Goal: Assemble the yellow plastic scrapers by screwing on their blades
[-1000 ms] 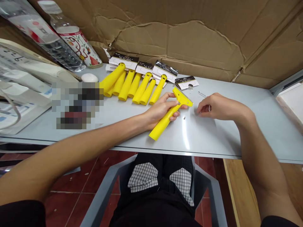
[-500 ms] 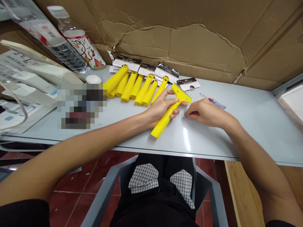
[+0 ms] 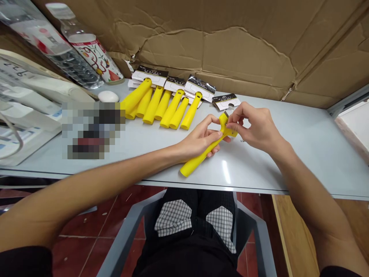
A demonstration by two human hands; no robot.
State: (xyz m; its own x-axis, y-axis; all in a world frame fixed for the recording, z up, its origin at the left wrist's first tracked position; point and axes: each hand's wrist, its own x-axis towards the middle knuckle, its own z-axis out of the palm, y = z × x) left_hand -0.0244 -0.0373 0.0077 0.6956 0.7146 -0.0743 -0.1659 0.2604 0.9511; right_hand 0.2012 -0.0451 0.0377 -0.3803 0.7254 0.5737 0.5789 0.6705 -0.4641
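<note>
A yellow scraper [image 3: 198, 160] lies diagonally in my left hand [image 3: 196, 144], its fingers closed round the upper handle below the wide head. My right hand [image 3: 255, 123] is at that head, thumb and forefinger pinched against its face. Whatever sits between those fingertips is too small or hidden to make out. Just below the right fingers, a tiny shiny metal piece [image 3: 241, 141] shows against the tabletop. The screwdriver seen earlier is hidden behind my right hand.
Several yellow handles [image 3: 148, 111] lie in a row at the back, with black-and-white cards [image 3: 152, 76] at their tops. Another card [image 3: 226, 102] lies right of them. Bottles [image 3: 95, 57], a white oval object [image 3: 108, 96] and white devices [image 3: 31, 100] stand left. Cardboard [image 3: 245, 50] lines the back.
My right hand has moved up and left from the tabletop to the scraper head and pinches there. The scraper has tipped, its head turned towards the right hand.
</note>
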